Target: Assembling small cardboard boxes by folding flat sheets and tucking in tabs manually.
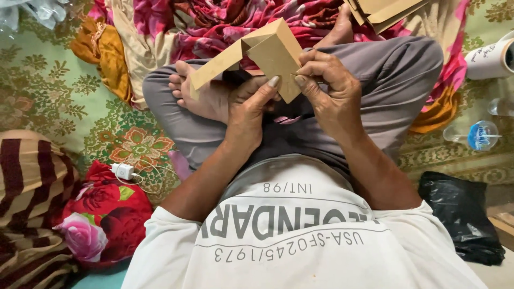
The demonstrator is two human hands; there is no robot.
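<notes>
The folded brown paper piece (262, 53) sits just beyond both hands, above the person's crossed legs (385, 69), and both hands grip it. Its long strip runs from the near-right fold out toward the left, where the free end hangs unsupported over a bare foot (198, 91). The right hand (329, 91) pinches the right edge of the folded flap between thumb and fingertips; the left hand (249, 109) is closed beneath it, thumb pressed up against the flap's face. Neither hand is nearer. Open room lies to the left; a stack of brown paper pieces (385, 10) lies farther off to the right.
</notes>
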